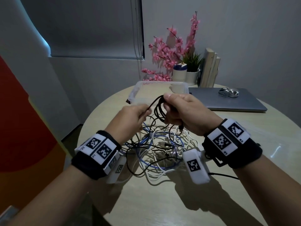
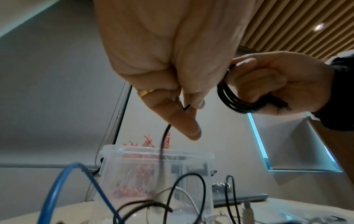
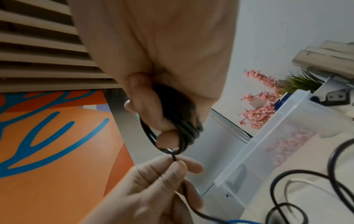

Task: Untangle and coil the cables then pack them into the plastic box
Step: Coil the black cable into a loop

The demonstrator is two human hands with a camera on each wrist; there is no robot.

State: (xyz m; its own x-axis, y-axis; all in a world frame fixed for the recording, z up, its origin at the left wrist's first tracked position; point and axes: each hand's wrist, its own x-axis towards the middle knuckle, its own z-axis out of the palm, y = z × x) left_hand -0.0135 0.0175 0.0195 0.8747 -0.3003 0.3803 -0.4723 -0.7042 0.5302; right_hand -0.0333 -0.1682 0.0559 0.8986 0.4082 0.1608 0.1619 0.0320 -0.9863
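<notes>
Your right hand (image 1: 184, 111) is clamped on the black cable coil (image 1: 160, 110); your left hand (image 1: 130, 118) pinches its free strand, running left of the coil toward the cable tangle (image 1: 156, 150) below.

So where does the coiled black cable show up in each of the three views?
Head: the coiled black cable is at centre, gripped by the right hand, in front of the plastic box.
Left wrist: coil at right of centre, under the right hand's fingers.
Right wrist: coil at centre, wrapped round the fingers.
Shared landmark: the plastic box.
</notes>
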